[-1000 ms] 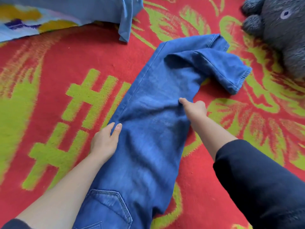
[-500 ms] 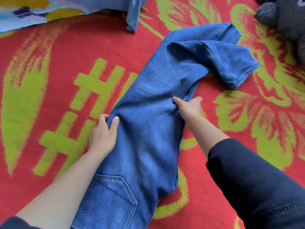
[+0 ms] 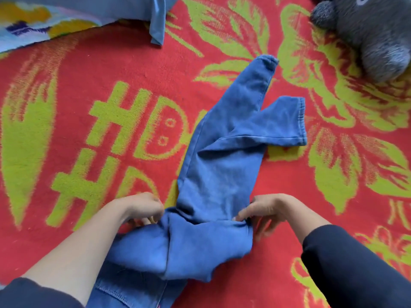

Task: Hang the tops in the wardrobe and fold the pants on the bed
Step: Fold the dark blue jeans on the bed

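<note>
L hand (image 3: pixel 142 210) + R hand (image 3: pixel 266 210) folded jeans (image 3: pixel 222 174) nearer.

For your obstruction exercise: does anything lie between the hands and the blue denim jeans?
Nothing visible: the left hand and right hand both grip the blue denim jeans at the fold's edges.

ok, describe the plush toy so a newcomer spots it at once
Take the red blanket with the lime-green pattern and follow it to the view's top right corner. The plush toy lies there, partly cut off by the frame. It is the only grey, fuzzy thing; the jeans and the light blue cloth are smooth blue fabric.
</note>
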A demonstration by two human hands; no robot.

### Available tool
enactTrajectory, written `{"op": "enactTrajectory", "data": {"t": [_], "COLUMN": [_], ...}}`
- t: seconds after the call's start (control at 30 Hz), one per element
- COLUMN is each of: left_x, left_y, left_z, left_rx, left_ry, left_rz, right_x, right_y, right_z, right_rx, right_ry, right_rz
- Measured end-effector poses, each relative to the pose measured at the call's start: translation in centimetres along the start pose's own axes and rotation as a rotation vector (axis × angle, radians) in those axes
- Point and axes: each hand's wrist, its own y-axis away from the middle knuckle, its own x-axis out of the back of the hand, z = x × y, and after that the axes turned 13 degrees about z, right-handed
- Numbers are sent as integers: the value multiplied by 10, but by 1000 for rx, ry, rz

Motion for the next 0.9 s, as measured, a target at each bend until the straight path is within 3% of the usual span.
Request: {"op": "enactTrajectory", "data": {"t": [0.13, 0.2, 0.3, 0.4, 0.47, 0.53, 0.6, 0.7, 0.77, 0.83, 0.9], "left_x": [-1, -3, -7, -2, 4, 10, 16, 29, 35, 40, 46], "left_y": [-29, -38, -52, -66, -74, -81, -86, -94, -95, -93, -86], "left_z": [52, 82, 115, 133, 140, 146, 154, 170, 180, 191, 200], "left_rx": [-214, -281, -235, -219, -258, -279, -231, -139, -152, -284, -542], "left_ry": [332, 407, 462, 594, 683, 784, 971, 1182, 1159, 1099, 1061], "left_rz": [580, 646, 725, 752, 721, 665, 534, 286, 163, 221, 436], "right_x": [35, 54, 75, 89, 98, 116, 137, 161, 167, 171, 179], "right_y": [-9, -17, -23, -24, -17, -19, -23, -35, -36, -34, -33], "right_z": [0, -8, -20, -29, -41, -59, -79, -101, -107, -107, -106], "right_rx": [165, 219, 162, 173, 423, 597, 581, 436, 387, 407, 505], "right_ry": [-468, -849, -1224, -1002, -751, -592, -566, -770, -953, -1015, -1097], "right_rz": [418, 634, 770, 1399, 1679, 1648, 1416, 1092, 930, 900, 1039]}}
